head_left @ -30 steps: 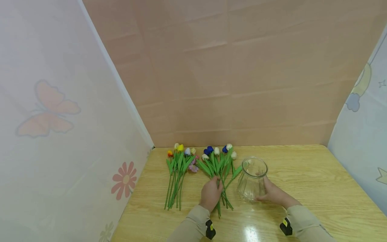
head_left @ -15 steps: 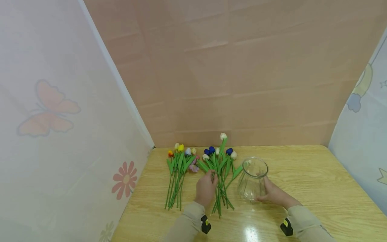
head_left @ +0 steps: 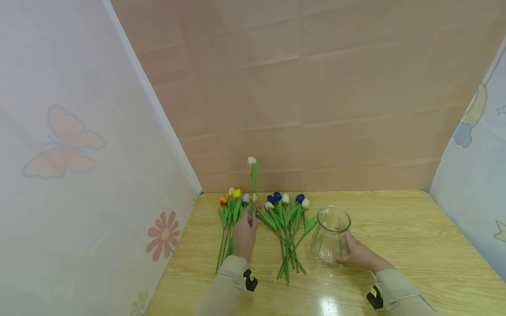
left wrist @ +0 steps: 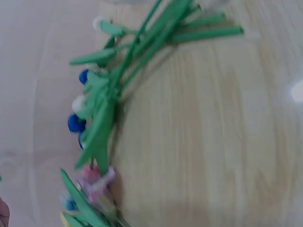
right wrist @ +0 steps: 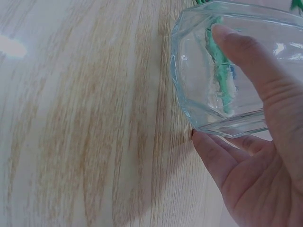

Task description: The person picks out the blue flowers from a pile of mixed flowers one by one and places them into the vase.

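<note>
My left hand (head_left: 244, 235) pinches the stem of one white tulip (head_left: 252, 161), held upright with its bloom against the backdrop, above the left bunch. In the left wrist view only a sliver of that hand (left wrist: 4, 215) shows at the left edge. A bunch of blue and white tulips (head_left: 288, 219) lies in the middle of the table, stems crossed. My right hand (head_left: 361, 253) grips a clear glass vase (head_left: 321, 245) low on its right side. In the right wrist view the thumb (right wrist: 246, 52) lies along the glass, other fingers beneath it.
On the left lies a second bunch of flowers (head_left: 223, 226) in yellow, orange, pale blue and pink, partly behind my left hand. The wooden table (head_left: 427, 245) meets a tan backdrop (head_left: 336, 131) at its far edge. Patterned cloth walls (head_left: 99, 219) stand on both sides.
My left hand has drawn a white tulip out of the middle bunch, raised it and carried it left over the other bunch. The right hand and vase have stayed in place.
</note>
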`<control>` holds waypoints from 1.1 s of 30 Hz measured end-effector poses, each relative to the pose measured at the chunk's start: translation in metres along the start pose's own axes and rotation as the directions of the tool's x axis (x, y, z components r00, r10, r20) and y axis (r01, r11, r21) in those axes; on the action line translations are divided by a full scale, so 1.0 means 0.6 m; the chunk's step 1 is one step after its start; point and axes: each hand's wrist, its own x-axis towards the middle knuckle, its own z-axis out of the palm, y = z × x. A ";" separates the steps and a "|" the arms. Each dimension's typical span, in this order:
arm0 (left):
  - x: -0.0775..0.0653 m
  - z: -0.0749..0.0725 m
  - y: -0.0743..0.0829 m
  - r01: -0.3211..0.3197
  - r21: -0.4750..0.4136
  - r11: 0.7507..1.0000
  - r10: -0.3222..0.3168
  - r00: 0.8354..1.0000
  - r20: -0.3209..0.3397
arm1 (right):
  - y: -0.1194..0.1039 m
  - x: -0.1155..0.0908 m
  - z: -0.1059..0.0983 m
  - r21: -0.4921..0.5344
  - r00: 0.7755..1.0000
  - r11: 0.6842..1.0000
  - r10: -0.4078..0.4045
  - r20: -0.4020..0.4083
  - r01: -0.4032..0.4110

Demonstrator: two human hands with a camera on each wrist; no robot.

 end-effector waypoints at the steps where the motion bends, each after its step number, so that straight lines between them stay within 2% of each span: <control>1: -0.001 -0.003 -0.006 0.005 0.014 1.000 -0.005 1.000 0.001 | 0.000 0.000 0.000 -0.006 1.000 1.000 -0.004 0.001 0.004; 3: -0.004 -0.010 -0.016 0.017 0.023 1.000 -0.018 1.000 0.026 | -0.001 0.000 0.000 -0.007 1.000 1.000 -0.005 0.004 0.005; 8: -0.019 -0.024 -0.029 0.067 0.053 0.996 -0.075 0.985 0.157 | -0.002 -0.001 -0.001 -0.009 1.000 1.000 0.000 0.007 0.000; 11: -0.029 -0.027 -0.034 0.051 0.089 0.995 -0.068 0.979 0.194 | -0.004 -0.002 -0.001 -0.012 1.000 1.000 0.006 0.003 -0.006; 16: -0.046 -0.020 -0.053 -0.064 0.158 0.985 0.037 0.985 0.171 | 0.000 -0.002 -0.001 -0.015 1.000 1.000 0.008 0.005 -0.008; 20: -0.058 -0.015 -0.064 -0.141 0.187 0.972 0.115 0.983 0.142 | 0.001 -0.001 -0.001 -0.014 1.000 1.000 0.007 0.009 -0.006; 26: -0.067 -0.004 -0.075 -0.241 0.272 0.932 0.229 0.970 0.077 | 0.003 -0.001 0.000 0.004 1.000 1.000 0.021 0.019 -0.021; 30: -0.071 0.000 -0.079 -0.252 0.327 0.911 0.243 0.968 0.070 | 0.006 -0.001 0.001 0.012 1.000 1.000 0.015 0.014 -0.015; 33: -0.073 0.000 -0.077 -0.220 0.352 0.910 0.196 0.975 0.104 | 0.008 -0.001 0.001 0.011 1.000 1.000 0.012 0.013 -0.013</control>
